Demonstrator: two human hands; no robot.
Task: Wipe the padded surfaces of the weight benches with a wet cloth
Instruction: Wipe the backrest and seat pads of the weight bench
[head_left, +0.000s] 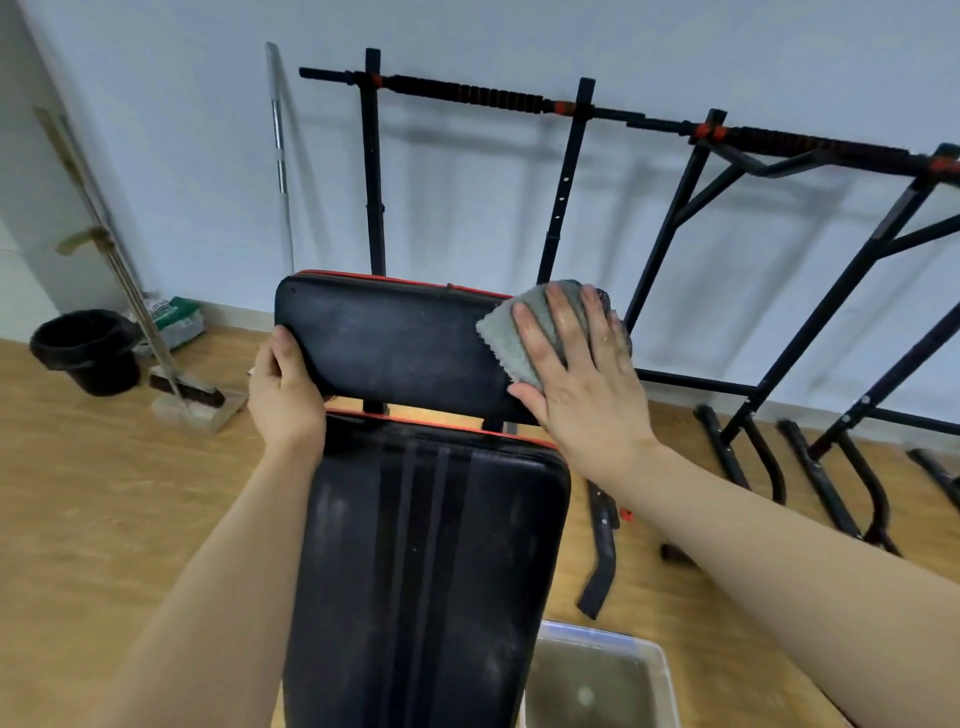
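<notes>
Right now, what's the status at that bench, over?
Status: right hand flat, pressing cloth on upper pad; left hand grips pad's left edge. Nothing blocking the wipe.

Matt black padded bench (dusty, red-piped), nubbly grey cloth, wood-look floor, black metal rack.

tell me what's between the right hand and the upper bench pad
A grey cloth lies there; the right hand presses it flat against the right end of the upper pad, seen in the head view.
</notes>
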